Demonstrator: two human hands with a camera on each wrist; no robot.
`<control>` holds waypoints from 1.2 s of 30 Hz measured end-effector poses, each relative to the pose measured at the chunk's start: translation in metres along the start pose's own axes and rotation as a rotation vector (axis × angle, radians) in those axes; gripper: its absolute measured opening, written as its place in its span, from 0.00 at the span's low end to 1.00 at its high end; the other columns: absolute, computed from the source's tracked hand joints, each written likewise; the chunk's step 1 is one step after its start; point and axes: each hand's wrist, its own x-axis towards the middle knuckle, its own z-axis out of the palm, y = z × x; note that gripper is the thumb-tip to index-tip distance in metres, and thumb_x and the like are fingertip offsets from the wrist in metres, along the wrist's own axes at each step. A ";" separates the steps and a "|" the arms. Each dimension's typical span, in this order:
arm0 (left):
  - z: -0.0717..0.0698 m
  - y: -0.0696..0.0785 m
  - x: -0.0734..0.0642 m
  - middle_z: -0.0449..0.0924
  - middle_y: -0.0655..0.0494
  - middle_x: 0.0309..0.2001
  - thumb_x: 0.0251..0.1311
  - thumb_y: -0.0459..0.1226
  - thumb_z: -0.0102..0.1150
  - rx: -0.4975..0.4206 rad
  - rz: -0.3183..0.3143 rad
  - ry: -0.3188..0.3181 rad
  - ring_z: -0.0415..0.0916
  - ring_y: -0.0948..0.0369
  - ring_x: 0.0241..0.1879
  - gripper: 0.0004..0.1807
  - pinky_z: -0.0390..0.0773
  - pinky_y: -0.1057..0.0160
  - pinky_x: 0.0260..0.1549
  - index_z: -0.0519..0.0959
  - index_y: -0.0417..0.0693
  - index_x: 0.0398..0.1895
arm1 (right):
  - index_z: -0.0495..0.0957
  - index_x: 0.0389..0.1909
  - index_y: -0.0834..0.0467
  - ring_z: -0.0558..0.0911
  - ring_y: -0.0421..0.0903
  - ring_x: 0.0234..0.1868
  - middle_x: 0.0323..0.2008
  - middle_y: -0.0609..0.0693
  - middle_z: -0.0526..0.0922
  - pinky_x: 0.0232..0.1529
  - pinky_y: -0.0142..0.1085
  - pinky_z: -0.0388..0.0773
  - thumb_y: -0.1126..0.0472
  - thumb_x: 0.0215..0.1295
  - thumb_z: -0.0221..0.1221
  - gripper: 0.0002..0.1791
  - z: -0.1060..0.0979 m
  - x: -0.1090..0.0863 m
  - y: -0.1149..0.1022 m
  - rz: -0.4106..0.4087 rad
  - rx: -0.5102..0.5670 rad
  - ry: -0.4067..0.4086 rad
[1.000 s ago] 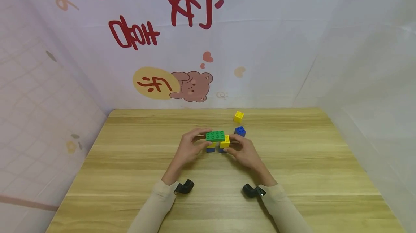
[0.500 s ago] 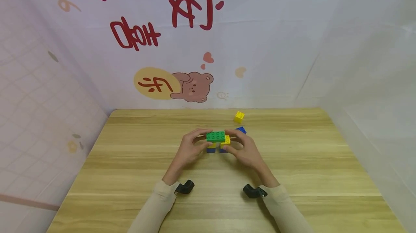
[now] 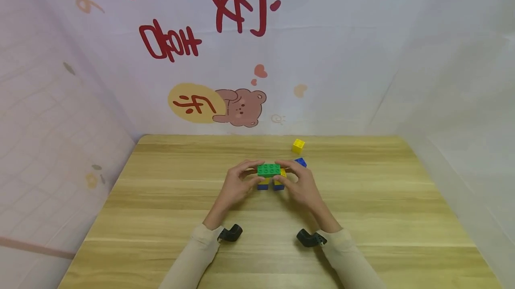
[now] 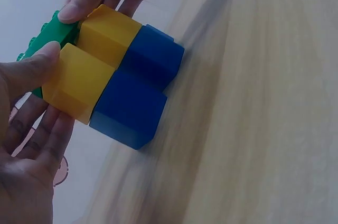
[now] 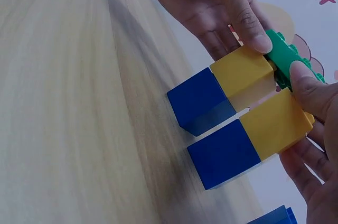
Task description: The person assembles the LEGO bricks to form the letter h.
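A green building brick with studs on top lies across two short stacks, each a yellow brick over a blue one. The left stack's yellow brick and blue brick stand beside the right stack's yellow brick and blue brick, with a narrow gap between. My left hand pinches the green brick's left end, thumb in front and fingers behind. At its right end my right hand pinches the same brick. Whether the green brick is fully seated on the studs I cannot tell.
Behind the right hand lies a loose blue brick, partly hidden, with a loose yellow brick farther back. The wooden table meets a printed white cloth at its back edge. Black wrist mounts sit on both sleeves.
My right hand has shifted left and up, from the right stack's yellow brick to the green brick's right end. The left hand keeps its hold; the view has shifted slightly.
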 end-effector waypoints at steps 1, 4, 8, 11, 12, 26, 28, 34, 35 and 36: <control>0.000 0.000 0.000 0.82 0.44 0.57 0.60 0.29 0.70 -0.005 -0.005 0.006 0.79 0.50 0.59 0.24 0.81 0.59 0.63 0.81 0.43 0.61 | 0.82 0.60 0.53 0.84 0.51 0.55 0.56 0.51 0.86 0.57 0.50 0.85 0.59 0.65 0.69 0.22 0.000 0.000 0.001 0.003 0.001 -0.005; 0.000 0.000 -0.001 0.81 0.46 0.58 0.60 0.30 0.70 -0.017 -0.022 0.023 0.79 0.55 0.59 0.24 0.81 0.57 0.64 0.81 0.44 0.62 | 0.82 0.59 0.54 0.85 0.50 0.54 0.55 0.51 0.87 0.57 0.53 0.84 0.59 0.65 0.69 0.22 0.001 0.001 0.002 0.014 0.013 -0.014; 0.001 0.001 -0.002 0.80 0.45 0.60 0.61 0.31 0.69 -0.009 -0.021 0.023 0.78 0.55 0.60 0.24 0.80 0.52 0.65 0.81 0.42 0.62 | 0.82 0.58 0.54 0.84 0.50 0.53 0.53 0.51 0.87 0.57 0.53 0.84 0.60 0.64 0.70 0.21 0.001 0.002 0.002 0.030 0.020 -0.011; 0.001 0.002 -0.002 0.80 0.47 0.60 0.62 0.31 0.69 0.000 -0.039 0.021 0.77 0.54 0.60 0.23 0.80 0.53 0.65 0.81 0.43 0.62 | 0.83 0.57 0.54 0.84 0.49 0.53 0.53 0.50 0.87 0.57 0.51 0.84 0.60 0.63 0.70 0.21 0.001 0.002 0.003 0.036 0.011 -0.011; 0.001 0.002 -0.002 0.80 0.48 0.60 0.62 0.31 0.69 0.004 -0.051 0.022 0.78 0.55 0.60 0.23 0.80 0.55 0.65 0.82 0.44 0.61 | 0.83 0.57 0.54 0.84 0.49 0.53 0.53 0.50 0.87 0.57 0.51 0.84 0.59 0.63 0.70 0.21 0.001 0.002 0.003 0.034 0.009 -0.011; 0.005 0.004 -0.001 0.80 0.44 0.57 0.59 0.27 0.70 -0.025 -0.104 0.021 0.78 0.49 0.60 0.22 0.81 0.55 0.63 0.83 0.42 0.58 | 0.83 0.57 0.54 0.84 0.48 0.53 0.53 0.50 0.87 0.56 0.49 0.85 0.60 0.63 0.71 0.21 0.001 -0.001 0.006 0.004 0.016 -0.001; 0.006 0.004 -0.001 0.79 0.43 0.57 0.59 0.25 0.70 -0.051 -0.112 0.026 0.78 0.49 0.60 0.21 0.82 0.56 0.62 0.83 0.41 0.56 | 0.83 0.56 0.54 0.84 0.48 0.53 0.53 0.50 0.87 0.56 0.50 0.85 0.61 0.63 0.71 0.20 0.001 -0.001 0.005 0.012 0.023 0.000; 0.010 -0.001 -0.001 0.79 0.43 0.56 0.59 0.24 0.69 -0.080 -0.090 0.042 0.80 0.53 0.59 0.18 0.82 0.60 0.62 0.82 0.39 0.53 | 0.82 0.55 0.56 0.85 0.49 0.51 0.51 0.51 0.87 0.57 0.50 0.85 0.61 0.63 0.70 0.19 0.004 -0.002 0.002 0.022 0.015 0.012; 0.011 -0.002 -0.002 0.79 0.42 0.55 0.59 0.23 0.69 -0.080 -0.083 0.041 0.79 0.53 0.59 0.18 0.82 0.60 0.62 0.82 0.38 0.53 | 0.82 0.54 0.57 0.85 0.49 0.50 0.51 0.51 0.87 0.57 0.50 0.85 0.62 0.63 0.71 0.19 0.004 -0.002 0.001 0.016 0.011 0.020; 0.011 -0.003 -0.002 0.79 0.42 0.55 0.59 0.23 0.68 -0.081 -0.077 0.039 0.79 0.52 0.59 0.17 0.82 0.59 0.62 0.82 0.38 0.52 | 0.83 0.54 0.58 0.85 0.50 0.50 0.50 0.53 0.87 0.57 0.50 0.85 0.63 0.62 0.71 0.19 0.004 -0.003 -0.004 0.025 0.011 0.026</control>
